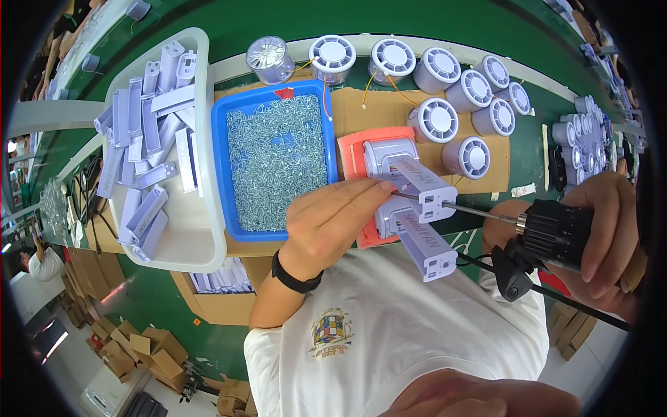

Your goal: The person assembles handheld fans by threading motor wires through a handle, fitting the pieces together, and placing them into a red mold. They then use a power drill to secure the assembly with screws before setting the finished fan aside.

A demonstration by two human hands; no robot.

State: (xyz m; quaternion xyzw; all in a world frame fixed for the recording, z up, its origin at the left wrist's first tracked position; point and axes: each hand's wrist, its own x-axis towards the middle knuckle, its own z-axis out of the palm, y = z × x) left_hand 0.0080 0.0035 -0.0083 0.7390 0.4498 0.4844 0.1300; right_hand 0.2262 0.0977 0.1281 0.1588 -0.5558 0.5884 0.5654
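Two pale lilac handheld-fan handles, an upper one [417, 177] and a lower one [425, 244], stick out toward me from rounded housings on a red foam pad [353, 149]. My right hand [601, 229] grips a black electric screwdriver [556, 233]. Its long thin bit [479, 211] runs leftward through the end of the upper handle. Beside that handle my left hand [330, 215] is closed, fingertips pinched together close to the bit's tip. Whatever lies between those fingertips is too small or hidden to name.
Left of the pad sits a blue tray [218, 160] full of small silver screws. Farther left, a white bin [208, 236] holds loose handle pieces. Several round fan heads [438, 119] stand on cardboard at the back right, some trailing wires. A black cable [583, 306] hangs below the screwdriver.
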